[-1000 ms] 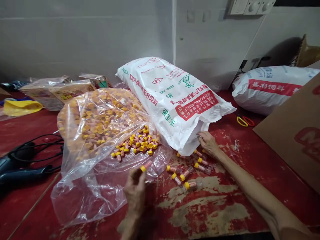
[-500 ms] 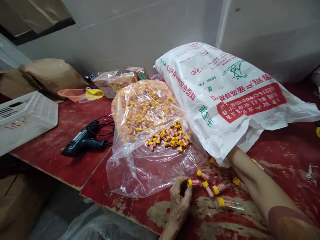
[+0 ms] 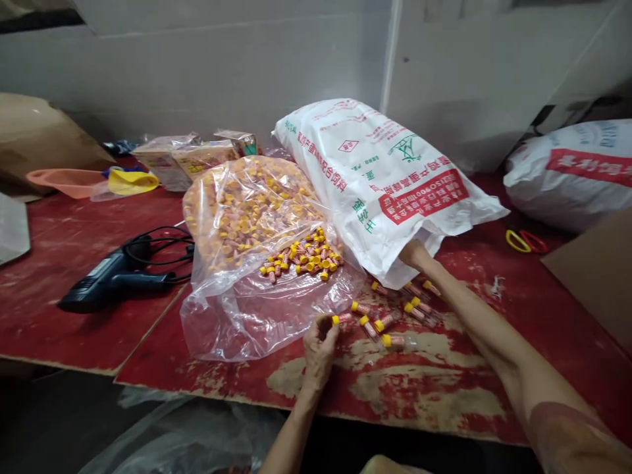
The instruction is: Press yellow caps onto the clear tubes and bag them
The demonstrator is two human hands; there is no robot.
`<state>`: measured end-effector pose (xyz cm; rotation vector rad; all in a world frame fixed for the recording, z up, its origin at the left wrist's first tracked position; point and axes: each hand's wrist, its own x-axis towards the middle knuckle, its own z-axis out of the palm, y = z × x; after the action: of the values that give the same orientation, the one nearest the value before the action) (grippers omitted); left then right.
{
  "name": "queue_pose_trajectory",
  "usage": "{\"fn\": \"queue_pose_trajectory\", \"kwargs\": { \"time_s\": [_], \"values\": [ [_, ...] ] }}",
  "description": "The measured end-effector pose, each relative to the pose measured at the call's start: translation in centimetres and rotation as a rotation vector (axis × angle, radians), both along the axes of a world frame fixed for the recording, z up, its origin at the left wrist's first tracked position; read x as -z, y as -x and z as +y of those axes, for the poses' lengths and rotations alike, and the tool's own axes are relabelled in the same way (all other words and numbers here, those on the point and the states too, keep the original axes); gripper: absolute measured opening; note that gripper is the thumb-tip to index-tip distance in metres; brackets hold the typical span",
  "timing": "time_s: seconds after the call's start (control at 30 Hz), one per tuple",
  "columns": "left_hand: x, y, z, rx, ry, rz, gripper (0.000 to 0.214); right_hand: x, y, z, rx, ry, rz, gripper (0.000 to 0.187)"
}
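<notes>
My left hand (image 3: pixel 320 349) is closed near the table's front edge, thumb and fingertips at the yellow cap of a small clear tube (image 3: pixel 343 318) with a red-printed label. My right hand (image 3: pixel 413 254) reaches into the mouth of a white woven sack (image 3: pixel 390 164) with red and green print; its fingers are hidden inside. Between my hands, several loose yellow-capped tubes (image 3: pixel 397 342) lie on the worn red table (image 3: pixel 434 401). Behind my left hand, a clear plastic bag (image 3: pixel 232 322) holds a large heap of yellow-capped tubes (image 3: pixel 266 204), some spread at its open mouth.
To the left lies a dark heat gun (image 3: pixel 108 276) with its cord. Behind it are an orange scoop (image 3: pixel 69 183), a yellow scoop (image 3: pixel 131 181) and wrapped boxes (image 3: pixel 202 157). Scissors (image 3: pixel 526 241), another sack (image 3: pixel 567 178) and cardboard (image 3: pixel 597 283) are at right.
The view has swung right and pulled back, bringing the scissors and second sack into sight. My right hand remains inside the sack, and my left hand still pinches the tube's cap.
</notes>
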<state>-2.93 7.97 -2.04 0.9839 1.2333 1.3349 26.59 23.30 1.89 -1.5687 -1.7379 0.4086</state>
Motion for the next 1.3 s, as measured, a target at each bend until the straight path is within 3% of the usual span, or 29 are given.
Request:
{"fn": "queue_pose_trajectory", "kwargs": {
  "time_s": [0.17, 0.33, 0.47, 0.77, 0.97, 1.17, 1.3],
  "values": [
    [-1.0, -0.9, -0.9, -0.024, 0.058, -0.14, 0.032, -1.2, -1.9, -7.7, 0.102, 0.067, -0.01, 0.022],
    [-2.9, -4.6, -3.4, 0.111, 0.167, -0.328, 0.031, -0.4, 0.4, -16.6, -0.001, 0.173, 0.68, 0.035],
    [-3.6, -7.2, -5.1, 0.214, 0.134, -0.319, 0.027, 0.1, 3.1, -20.9, -0.052, 0.214, 0.754, 0.027],
    [-3.8, -7.9, -6.5, 0.249, -0.042, 0.044, 0.026, -0.9, 6.0, -22.9, -0.24, 0.197, 0.33, 0.02],
    [-2.7, -8.8, -8.2, 0.333, -0.086, 0.134, 0.041, -0.3, 7.1, -25.1, -0.124, 0.037, 0.03, 0.024],
    [-2.1, -9.5, -8.6, 0.592, -0.165, 0.307, 0.045, 0.8, 3.4, -26.0, -0.156, 0.141, -0.204, 0.026],
    [-2.8, -8.2, -7.4, 0.507, -0.198, 0.446, 0.041, 3.0, 1.0, -25.1, -0.122, 0.169, -0.133, 0.022]
  ]
}}
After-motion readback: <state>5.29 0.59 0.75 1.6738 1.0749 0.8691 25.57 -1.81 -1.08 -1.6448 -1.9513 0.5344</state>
